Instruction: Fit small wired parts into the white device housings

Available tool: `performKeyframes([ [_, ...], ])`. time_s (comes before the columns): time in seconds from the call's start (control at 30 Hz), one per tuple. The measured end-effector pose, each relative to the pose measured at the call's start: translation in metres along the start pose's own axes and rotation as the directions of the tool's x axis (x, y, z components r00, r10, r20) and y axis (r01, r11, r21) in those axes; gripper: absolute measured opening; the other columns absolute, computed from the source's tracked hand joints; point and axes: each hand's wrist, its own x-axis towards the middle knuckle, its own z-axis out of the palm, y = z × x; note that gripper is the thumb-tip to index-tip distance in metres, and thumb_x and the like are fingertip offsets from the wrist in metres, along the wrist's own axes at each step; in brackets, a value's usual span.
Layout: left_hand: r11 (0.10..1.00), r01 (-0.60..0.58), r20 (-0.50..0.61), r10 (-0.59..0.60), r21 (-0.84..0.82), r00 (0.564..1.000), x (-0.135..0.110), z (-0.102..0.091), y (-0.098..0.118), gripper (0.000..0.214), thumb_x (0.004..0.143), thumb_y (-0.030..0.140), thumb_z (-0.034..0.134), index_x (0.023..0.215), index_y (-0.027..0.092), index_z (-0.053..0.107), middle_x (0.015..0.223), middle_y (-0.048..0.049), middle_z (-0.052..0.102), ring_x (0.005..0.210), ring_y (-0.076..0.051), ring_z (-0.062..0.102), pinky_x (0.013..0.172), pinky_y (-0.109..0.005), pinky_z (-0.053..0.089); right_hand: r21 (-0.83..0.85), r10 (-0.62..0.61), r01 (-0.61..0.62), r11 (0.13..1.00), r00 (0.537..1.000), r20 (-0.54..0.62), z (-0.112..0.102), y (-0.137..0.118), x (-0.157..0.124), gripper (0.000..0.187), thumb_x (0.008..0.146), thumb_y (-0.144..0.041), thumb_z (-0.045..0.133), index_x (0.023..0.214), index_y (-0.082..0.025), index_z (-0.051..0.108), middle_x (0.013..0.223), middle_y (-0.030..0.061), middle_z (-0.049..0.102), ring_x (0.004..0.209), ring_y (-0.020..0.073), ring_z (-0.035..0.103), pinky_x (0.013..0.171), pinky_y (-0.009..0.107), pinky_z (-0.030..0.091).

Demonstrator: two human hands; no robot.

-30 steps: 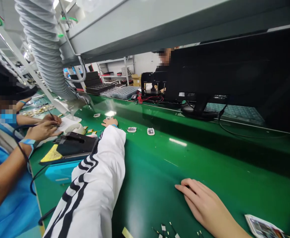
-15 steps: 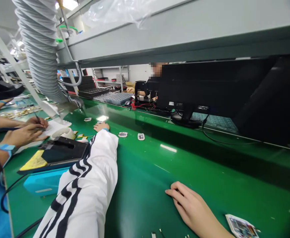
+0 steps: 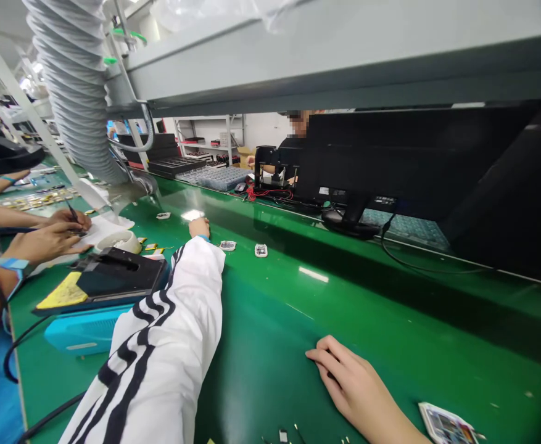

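My left arm, in a white sleeve with black stripes, stretches far out over the green conveyor belt. My left hand is at the far end, its fingers curled under; what they hold is hidden. Two small white circuit parts lie on the belt just right of it. Another small part lies to its far left. My right hand rests flat on the belt near me, fingers loosely apart and holding nothing. A printed circuit card lies to its right.
A black device sits on a blue box beside my left sleeve, with a tape roll behind it. A co-worker's hands work at the left. A ribbed duct hangs overhead. A black monitor stands across the belt.
My left hand has lifted from lying flat and curled shut a little farther out; the small part beside it is no longer seen. My right hand has stayed put.
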Motion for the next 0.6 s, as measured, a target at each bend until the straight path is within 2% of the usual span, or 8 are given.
performKeyframes([
  [0.17,0.956,-0.151,-0.118,0.124,-0.253,0.985,0.001,0.000,0.062,0.031,0.085,0.031,0.049,0.110,0.013,0.048,0.107,-0.0080,0.052,0.096,-0.018,0.053,0.084,-0.038,0.047,-0.005,0.017,-0.017,1.000,1.000,0.011,-0.001,0.000,0.001,0.026,0.085,-0.011,0.029,0.092,-0.019,0.053,0.081,0.0044,0.053,0.061,0.0115,0.053,0.055,0.022,0.044],
  [0.23,0.894,-0.285,-0.173,0.238,-0.346,0.956,-0.010,-0.007,0.099,0.033,0.084,0.027,0.050,0.114,0.013,0.044,0.108,-0.0083,0.053,0.094,-0.017,0.055,0.083,-0.036,0.048,-0.015,0.018,-0.017,1.000,0.999,0.027,-0.001,0.000,0.001,0.026,0.084,-0.011,0.030,0.092,-0.019,0.053,0.082,0.0046,0.053,0.063,0.0118,0.054,0.057,0.023,0.045],
  [0.3,0.797,-0.438,-0.230,0.373,-0.416,0.899,-0.033,-0.020,0.137,0.046,0.079,0.016,0.054,0.121,0.014,0.035,0.110,-0.0072,0.055,0.092,-0.013,0.057,0.084,-0.027,0.048,-0.027,0.027,-0.026,0.999,0.999,0.041,-0.002,-0.002,0.001,0.026,0.084,-0.011,0.031,0.091,-0.018,0.054,0.082,0.0047,0.053,0.064,0.0123,0.054,0.058,0.023,0.045],
  [0.37,0.666,-0.586,-0.297,0.507,-0.461,0.809,-0.067,-0.037,0.168,0.059,0.073,0.012,0.058,0.124,0.015,0.028,0.111,-0.0052,0.056,0.096,-0.012,0.057,0.086,-0.021,0.046,-0.018,0.043,-0.042,0.999,0.998,0.056,-0.003,-0.004,0.002,0.026,0.082,-0.009,0.032,0.091,-0.018,0.054,0.083,0.0049,0.053,0.069,0.0135,0.055,0.060,0.024,0.045],
  [0.43,0.528,-0.700,-0.371,0.601,-0.481,0.708,-0.105,-0.057,0.186,0.061,0.070,0.015,0.060,0.123,0.016,0.030,0.119,-0.0054,0.051,0.106,-0.014,0.052,0.093,-0.021,0.043,-0.004,0.056,-0.055,0.998,0.996,0.064,-0.004,-0.006,0.003,0.025,0.081,-0.008,0.033,0.091,-0.018,0.055,0.083,0.0047,0.053,0.073,0.0143,0.055,0.062,0.025,0.046],
  [0.47,0.440,-0.755,-0.416,0.643,-0.486,0.643,-0.122,-0.067,0.189,0.061,0.069,0.016,0.060,0.123,0.017,0.030,0.120,-0.0058,0.050,0.107,-0.015,0.051,0.095,-0.023,0.042,-0.005,0.061,-0.060,0.998,0.996,0.063,-0.005,-0.006,0.003,0.025,0.080,-0.007,0.034,0.091,-0.018,0.055,0.084,0.0044,0.053,0.074,0.0142,0.055,0.063,0.025,0.046],
  [0.53,0.152,-0.858,-0.541,0.719,-0.490,0.436,-0.151,-0.083,0.191,0.062,0.071,0.016,0.057,0.125,0.015,0.026,0.118,-0.0087,0.051,0.108,-0.017,0.051,0.095,-0.028,0.043,-0.020,0.069,-0.068,0.998,0.996,0.061,-0.005,-0.006,0.004,0.024,0.079,-0.007,0.037,0.091,-0.019,0.055,0.084,0.0034,0.053,0.075,0.0131,0.055,0.064,0.024,0.046],
  [0.6,-0.029,-0.858,-0.589,0.739,-0.513,0.328,-0.170,-0.095,0.188,0.065,0.073,0.014,0.056,0.128,0.017,0.021,0.116,-0.0092,0.052,0.110,-0.019,0.050,0.094,-0.030,0.045,-0.028,0.072,-0.070,0.997,0.996,0.057,-0.005,-0.005,0.003,0.023,0.079,-0.007,0.039,0.091,-0.019,0.055,0.084,0.0026,0.053,0.074,0.0120,0.055,0.064,0.022,0.045],
])
